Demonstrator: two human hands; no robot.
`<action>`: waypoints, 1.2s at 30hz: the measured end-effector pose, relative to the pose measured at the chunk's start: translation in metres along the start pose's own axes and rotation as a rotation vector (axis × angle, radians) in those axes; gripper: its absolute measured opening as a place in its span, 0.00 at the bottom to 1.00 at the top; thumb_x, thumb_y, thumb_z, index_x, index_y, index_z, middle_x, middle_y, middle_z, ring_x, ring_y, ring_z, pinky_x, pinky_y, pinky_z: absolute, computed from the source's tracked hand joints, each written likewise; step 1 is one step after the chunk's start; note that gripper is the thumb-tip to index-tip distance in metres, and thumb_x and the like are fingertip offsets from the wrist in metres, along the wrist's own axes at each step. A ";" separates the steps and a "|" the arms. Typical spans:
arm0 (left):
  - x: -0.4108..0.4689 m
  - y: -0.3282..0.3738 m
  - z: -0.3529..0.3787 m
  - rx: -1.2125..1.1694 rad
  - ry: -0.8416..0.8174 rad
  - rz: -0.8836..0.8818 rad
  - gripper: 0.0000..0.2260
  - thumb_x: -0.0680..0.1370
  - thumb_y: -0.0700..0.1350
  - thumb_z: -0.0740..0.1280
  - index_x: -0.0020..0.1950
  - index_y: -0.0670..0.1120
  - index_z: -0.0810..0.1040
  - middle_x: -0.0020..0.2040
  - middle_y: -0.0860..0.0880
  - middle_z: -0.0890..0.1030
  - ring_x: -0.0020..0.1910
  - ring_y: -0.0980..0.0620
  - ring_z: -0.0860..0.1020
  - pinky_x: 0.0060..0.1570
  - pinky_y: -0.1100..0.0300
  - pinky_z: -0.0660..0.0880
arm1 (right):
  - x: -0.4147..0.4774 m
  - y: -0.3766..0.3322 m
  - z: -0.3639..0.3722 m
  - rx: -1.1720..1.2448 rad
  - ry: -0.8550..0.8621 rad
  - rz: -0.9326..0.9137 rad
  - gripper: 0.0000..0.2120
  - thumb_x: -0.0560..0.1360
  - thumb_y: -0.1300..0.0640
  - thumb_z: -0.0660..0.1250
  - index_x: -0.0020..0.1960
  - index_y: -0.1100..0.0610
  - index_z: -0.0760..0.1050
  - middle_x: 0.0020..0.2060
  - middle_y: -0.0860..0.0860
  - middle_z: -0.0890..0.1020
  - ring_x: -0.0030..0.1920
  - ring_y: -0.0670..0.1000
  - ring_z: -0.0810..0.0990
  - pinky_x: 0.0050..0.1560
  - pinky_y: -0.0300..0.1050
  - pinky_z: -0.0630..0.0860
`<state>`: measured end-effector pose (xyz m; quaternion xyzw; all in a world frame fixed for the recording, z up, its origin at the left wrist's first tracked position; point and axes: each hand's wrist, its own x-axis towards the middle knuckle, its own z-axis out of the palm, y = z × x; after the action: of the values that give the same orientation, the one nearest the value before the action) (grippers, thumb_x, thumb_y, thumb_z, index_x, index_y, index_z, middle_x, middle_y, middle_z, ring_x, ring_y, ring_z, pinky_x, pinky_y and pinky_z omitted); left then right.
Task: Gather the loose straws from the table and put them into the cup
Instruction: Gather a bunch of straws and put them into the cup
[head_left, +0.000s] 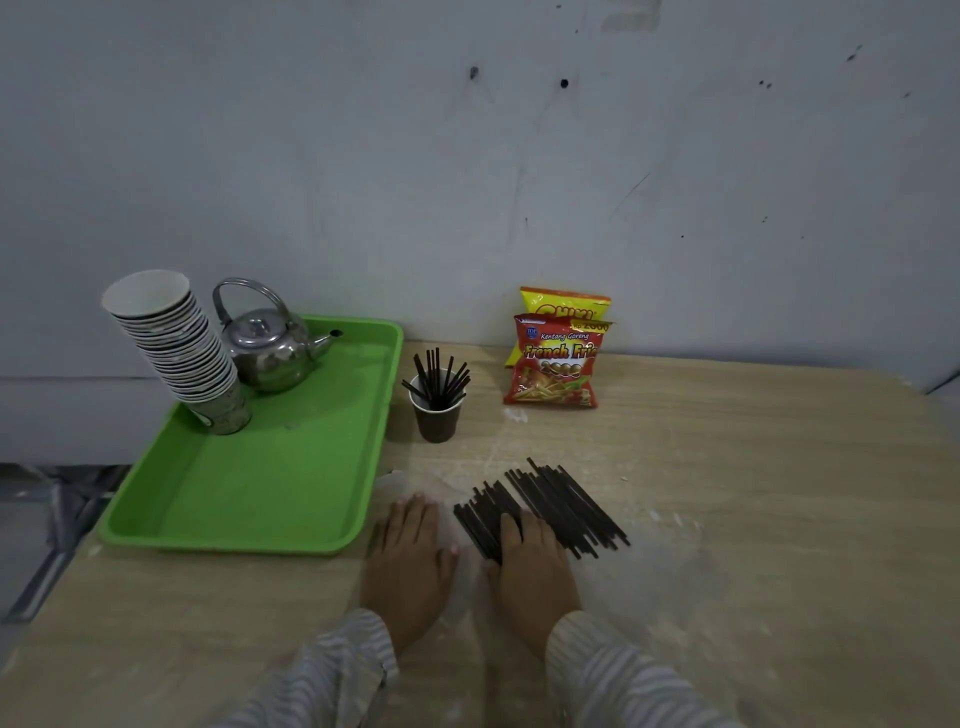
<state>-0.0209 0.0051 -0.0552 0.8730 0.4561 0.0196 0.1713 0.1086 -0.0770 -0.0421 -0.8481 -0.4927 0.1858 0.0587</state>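
My right hand (535, 566) is lying flat and open on the near end of the loose black straws (545, 506), gripping none; they are running toward eleven o'clock, with the brown paper cup (436, 418) beyond.

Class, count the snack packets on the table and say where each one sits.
2. The red French Fries packet stands by the wall, right of the cup of straws. The yellow packet stands right behind it, half hidden. More could be hidden behind them.

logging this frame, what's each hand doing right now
Left hand: open, flat on the table, holding nothing.
Right hand: open, fingers resting on the loose straws, no grip.
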 end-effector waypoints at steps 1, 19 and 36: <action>0.000 -0.001 0.001 0.001 -0.005 0.004 0.27 0.79 0.56 0.48 0.76 0.46 0.50 0.78 0.46 0.53 0.77 0.48 0.48 0.75 0.51 0.47 | 0.000 -0.001 0.000 0.002 0.013 -0.002 0.26 0.78 0.53 0.55 0.74 0.56 0.53 0.74 0.57 0.59 0.73 0.57 0.57 0.72 0.52 0.58; -0.001 -0.003 0.008 0.068 0.064 0.013 0.29 0.75 0.57 0.50 0.70 0.42 0.68 0.71 0.42 0.69 0.71 0.41 0.66 0.69 0.41 0.62 | 0.017 -0.008 -0.014 -0.096 0.023 -0.004 0.23 0.76 0.65 0.52 0.71 0.64 0.56 0.64 0.60 0.69 0.61 0.58 0.68 0.61 0.50 0.68; 0.000 -0.009 0.018 0.020 0.073 0.028 0.29 0.77 0.59 0.46 0.75 0.47 0.54 0.78 0.47 0.55 0.77 0.47 0.50 0.73 0.50 0.44 | 0.030 -0.028 -0.016 -0.151 -0.050 0.095 0.13 0.78 0.61 0.51 0.58 0.63 0.68 0.58 0.61 0.74 0.59 0.60 0.73 0.57 0.52 0.73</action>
<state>-0.0251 0.0048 -0.0753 0.8797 0.4500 0.0491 0.1456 0.1053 -0.0358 -0.0269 -0.8678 -0.4656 0.1717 -0.0265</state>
